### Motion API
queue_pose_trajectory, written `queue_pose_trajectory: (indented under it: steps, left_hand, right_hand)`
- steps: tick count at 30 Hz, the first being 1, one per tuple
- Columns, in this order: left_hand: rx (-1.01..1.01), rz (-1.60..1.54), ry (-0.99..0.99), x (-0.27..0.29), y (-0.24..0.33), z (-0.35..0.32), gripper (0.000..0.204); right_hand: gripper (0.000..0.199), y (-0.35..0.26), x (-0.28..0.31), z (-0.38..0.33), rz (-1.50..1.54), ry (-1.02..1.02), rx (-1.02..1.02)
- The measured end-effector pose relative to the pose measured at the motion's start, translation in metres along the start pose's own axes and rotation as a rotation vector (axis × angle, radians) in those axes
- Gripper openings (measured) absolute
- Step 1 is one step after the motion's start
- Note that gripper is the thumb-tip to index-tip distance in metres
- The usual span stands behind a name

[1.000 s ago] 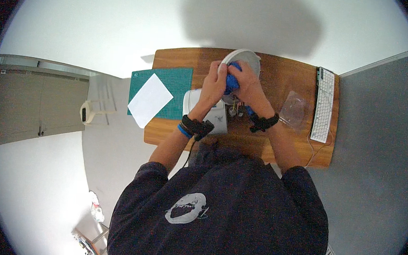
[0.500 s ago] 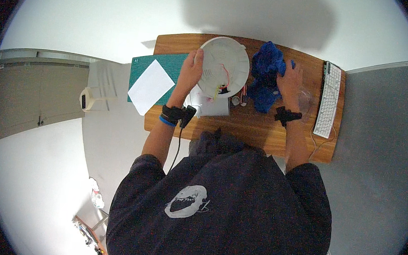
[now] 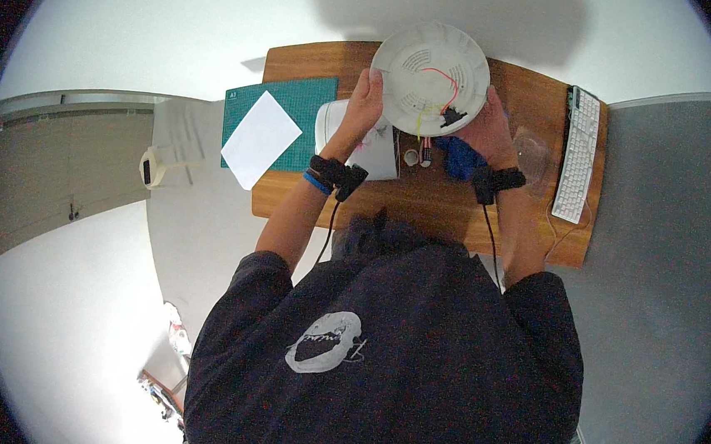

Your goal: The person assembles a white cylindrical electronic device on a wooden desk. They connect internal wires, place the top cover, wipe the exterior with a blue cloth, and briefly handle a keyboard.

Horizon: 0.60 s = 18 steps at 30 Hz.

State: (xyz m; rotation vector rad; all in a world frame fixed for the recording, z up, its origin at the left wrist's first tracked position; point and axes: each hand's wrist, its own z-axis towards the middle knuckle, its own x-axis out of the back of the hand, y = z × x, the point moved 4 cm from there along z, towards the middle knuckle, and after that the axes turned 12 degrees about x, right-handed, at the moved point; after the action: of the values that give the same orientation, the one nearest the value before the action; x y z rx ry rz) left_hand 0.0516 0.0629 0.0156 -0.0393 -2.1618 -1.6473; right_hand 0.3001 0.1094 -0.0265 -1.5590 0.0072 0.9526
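Observation:
A round white plastic housing [image 3: 408, 80] with vent slots, red and yellow wires and a black connector [image 3: 453, 115] is held up over the table's far side, its hollow inner face showing. My left hand [image 3: 365, 104] grips its left rim, with the thumb on the edge. At the lower right rim my right hand [image 3: 490, 131] is closed on the housing too; some of its fingers are hidden behind it. Beneath the right hand lies crumpled blue material [image 3: 460, 161], mostly covered from view.
On the wooden table [image 3: 290, 200] a green cutting mat [image 3: 315, 98] with a white sheet [image 3: 263, 140] lies left. A white object [image 3: 377, 159] and small parts [image 3: 426, 154] sit in the middle. A clear plastic piece [image 3: 532, 148] and white keyboard [image 3: 578, 156] are right.
The housing has risen and shifted right. My right hand has left the blue material and taken hold of the housing's right rim. My left hand has moved right with it.

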Motion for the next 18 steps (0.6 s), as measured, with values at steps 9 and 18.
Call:
queue_pose_trajectory:
  steps: [9,18]
  left_hand:
    - [-0.390,1.036,0.080,0.034,-0.046,-0.034,0.042]
    - [-0.257,0.822,0.156,0.064,-0.059,-0.041,0.042]
  right_hand:
    - [0.064,-0.010,0.009,-0.025,0.204,0.245,-0.214]
    - [0.069,0.059,-0.025,-0.055,-0.864,-0.115,-0.001]
